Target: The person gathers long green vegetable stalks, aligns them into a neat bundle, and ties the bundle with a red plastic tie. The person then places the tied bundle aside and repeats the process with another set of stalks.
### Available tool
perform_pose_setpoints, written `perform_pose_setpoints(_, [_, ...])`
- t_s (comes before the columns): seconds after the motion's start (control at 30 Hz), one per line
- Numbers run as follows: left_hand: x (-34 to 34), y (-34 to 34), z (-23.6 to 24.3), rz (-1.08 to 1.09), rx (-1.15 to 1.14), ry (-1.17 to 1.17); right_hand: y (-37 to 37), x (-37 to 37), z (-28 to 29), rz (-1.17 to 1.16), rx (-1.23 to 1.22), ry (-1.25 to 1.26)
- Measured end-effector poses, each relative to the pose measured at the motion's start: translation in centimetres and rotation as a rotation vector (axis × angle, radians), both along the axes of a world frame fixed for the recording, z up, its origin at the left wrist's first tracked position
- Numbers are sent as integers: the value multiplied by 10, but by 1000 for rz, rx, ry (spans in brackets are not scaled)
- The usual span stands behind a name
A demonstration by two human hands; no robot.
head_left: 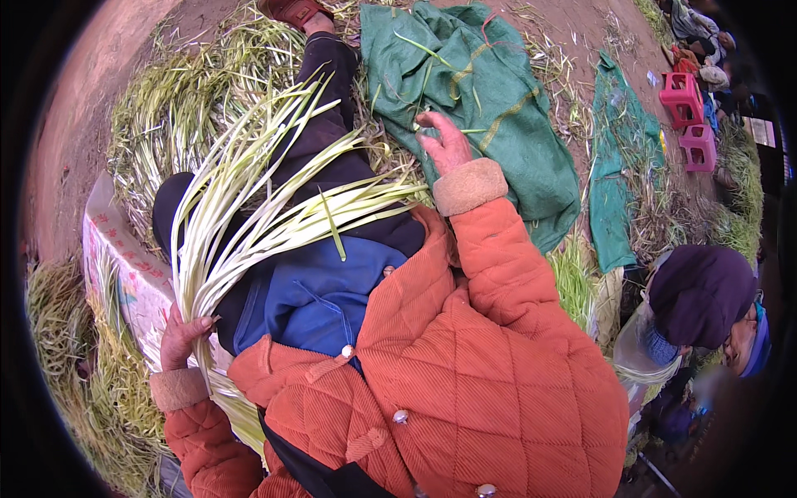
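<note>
One bunch of pale green leek-like stalks (266,207) gripped at root end by left hand (181,334), fingers closed round it, fanned across lap. Risk judged: loose stalks slipped from fan if grip eased. Right hand (444,143) laid open-fingered at green sack (477,91) edge; anything pinched cannot be told. Neighbour's hands hidden at right.

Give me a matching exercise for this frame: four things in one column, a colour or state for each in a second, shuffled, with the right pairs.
Things:
1. left hand
2. right hand
3. sack cloth
4. plastic stools

States:
A. pink, standing at the far right
B. open, reaching onto the cloth
C. green, spread on the ground
D. closed around a bunch of pale green stalks

Pairs: 1-D, 2-B, 3-C, 4-A
</note>
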State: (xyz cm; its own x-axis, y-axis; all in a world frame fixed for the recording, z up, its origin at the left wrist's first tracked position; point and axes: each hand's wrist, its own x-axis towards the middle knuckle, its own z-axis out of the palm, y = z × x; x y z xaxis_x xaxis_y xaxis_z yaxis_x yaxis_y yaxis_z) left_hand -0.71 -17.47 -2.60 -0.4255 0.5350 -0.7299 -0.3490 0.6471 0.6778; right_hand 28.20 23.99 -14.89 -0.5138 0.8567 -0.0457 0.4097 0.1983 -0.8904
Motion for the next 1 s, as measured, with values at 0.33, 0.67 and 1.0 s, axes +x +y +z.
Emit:
perform_pose_setpoints(0.33, [-3,-8,-4,-7,-47,26,-24,-40,-39,247,196,-50])
perform_pose_setpoints(0.67, [-4,-7,-8,23,2,-8,-27,31,32,226,87,19])
perform_pose_setpoints(1.0, [-1,-15,-12,96,45,-8,-21,10,33,2,263,-166])
